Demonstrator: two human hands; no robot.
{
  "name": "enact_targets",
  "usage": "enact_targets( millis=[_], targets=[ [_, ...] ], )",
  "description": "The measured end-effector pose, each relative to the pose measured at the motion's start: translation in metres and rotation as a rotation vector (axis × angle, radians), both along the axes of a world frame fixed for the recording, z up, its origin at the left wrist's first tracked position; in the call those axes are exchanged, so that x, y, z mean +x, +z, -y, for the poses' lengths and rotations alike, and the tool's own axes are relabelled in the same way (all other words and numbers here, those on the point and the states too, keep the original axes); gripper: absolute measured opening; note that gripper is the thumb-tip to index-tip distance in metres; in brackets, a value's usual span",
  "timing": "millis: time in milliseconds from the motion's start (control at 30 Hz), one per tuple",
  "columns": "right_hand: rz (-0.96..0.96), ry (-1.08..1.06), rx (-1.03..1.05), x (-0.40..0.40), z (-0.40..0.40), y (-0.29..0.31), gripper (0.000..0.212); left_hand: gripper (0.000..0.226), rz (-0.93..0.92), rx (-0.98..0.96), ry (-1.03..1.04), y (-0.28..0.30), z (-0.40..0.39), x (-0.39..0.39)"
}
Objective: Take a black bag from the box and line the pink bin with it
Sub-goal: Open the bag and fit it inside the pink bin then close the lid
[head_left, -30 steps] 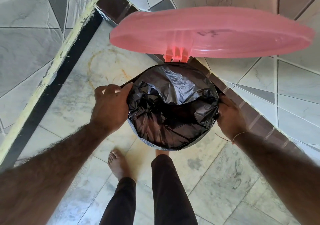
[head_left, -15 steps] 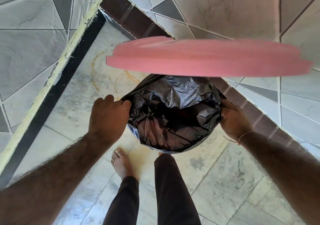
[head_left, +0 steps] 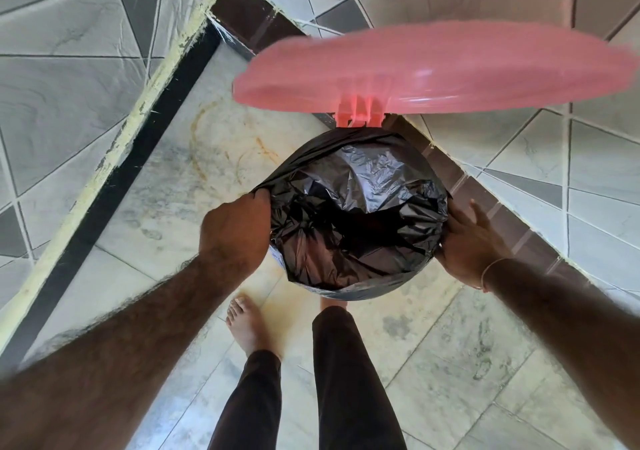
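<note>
The black bag [head_left: 360, 214] sits inside the pink bin, its edge folded over the whole rim so the bin's body is hidden. The bin's pink lid [head_left: 436, 68] stands raised on its hinge at the far side, blurred. My left hand [head_left: 235, 231] is closed on a fold of the bag's edge at the left of the rim. On the right side my right hand [head_left: 467, 241] lies flat against the bag, fingers spread. The box is not in view.
The bin stands on a marble floor in a corner of grey tiled walls with a dark brown skirting [head_left: 485, 200]. My bare left foot [head_left: 247, 325] and my right leg [head_left: 346, 373] in dark trousers are just in front of the bin.
The lid has swung back up from its lower, flatter position. My left hand has pulled the bag's edge outward to the left. My right hand has spread its fingers on the right side.
</note>
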State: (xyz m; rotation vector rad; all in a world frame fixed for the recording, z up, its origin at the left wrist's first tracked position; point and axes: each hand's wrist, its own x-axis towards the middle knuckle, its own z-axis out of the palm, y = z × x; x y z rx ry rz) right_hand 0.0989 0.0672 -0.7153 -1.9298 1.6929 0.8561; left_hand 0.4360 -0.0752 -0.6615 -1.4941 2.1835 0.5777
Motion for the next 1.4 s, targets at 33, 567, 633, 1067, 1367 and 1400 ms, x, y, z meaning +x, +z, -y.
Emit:
enact_targets(
  millis=[33,567,633,1067,1367,1400],
  targets=[
    [-0.024,0.033,-0.002,0.005,-0.004,-0.001,0.056,0.023,0.003,0.006,0.015,-0.001,-0.004,0.002],
    [0.143,-0.229,-0.294,0.020,-0.024,-0.010,0.054,0.080,-0.582,0.366,0.311,-0.045,0.001,0.019],
    [0.092,-0.188,-0.202,0.019,-0.022,-0.013,0.058,0.087,-0.500,0.254,0.272,-0.052,-0.013,0.027],
    [0.077,-0.104,-0.433,0.020,-0.034,-0.010,0.042,0.069,-0.547,0.128,0.529,-0.055,-0.035,0.014],
    [0.005,-0.102,-0.470,0.044,-0.053,0.010,0.008,0.022,-0.663,0.647,1.181,-0.029,-0.003,0.022],
    [-0.002,-0.138,-0.422,0.052,-0.056,0.012,0.009,0.026,-0.654,0.634,1.158,-0.028,-0.012,0.020]
  ],
)
